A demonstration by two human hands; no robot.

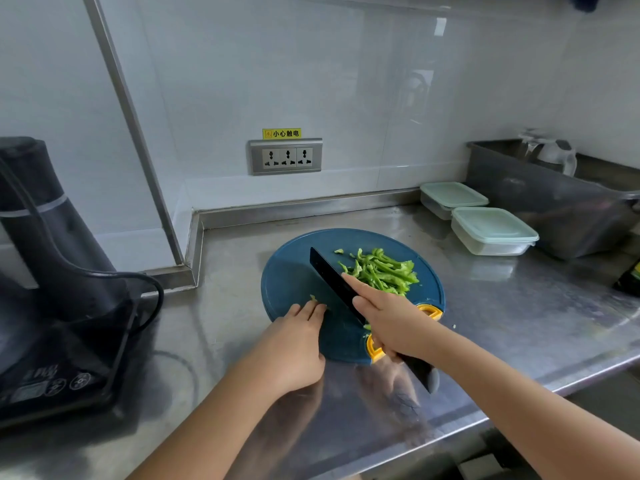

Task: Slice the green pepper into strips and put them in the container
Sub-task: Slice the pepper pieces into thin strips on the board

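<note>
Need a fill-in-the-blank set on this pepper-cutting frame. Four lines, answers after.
1. The right hand grips the ____, its blade over the cutting board.
2. The pepper strips lie piled on the blade's ____ side (left/right).
3. Both containers have their lids ____ (on/off).
4. The wall socket has ____ outlets.
Missing words: knife; right; on; three.

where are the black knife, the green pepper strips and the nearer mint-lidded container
black-bladed knife [329,271], head view, middle of the blade
green pepper strips [381,271], head view, centre of pile
nearer mint-lidded plastic container [491,225], head view, lid top
</note>
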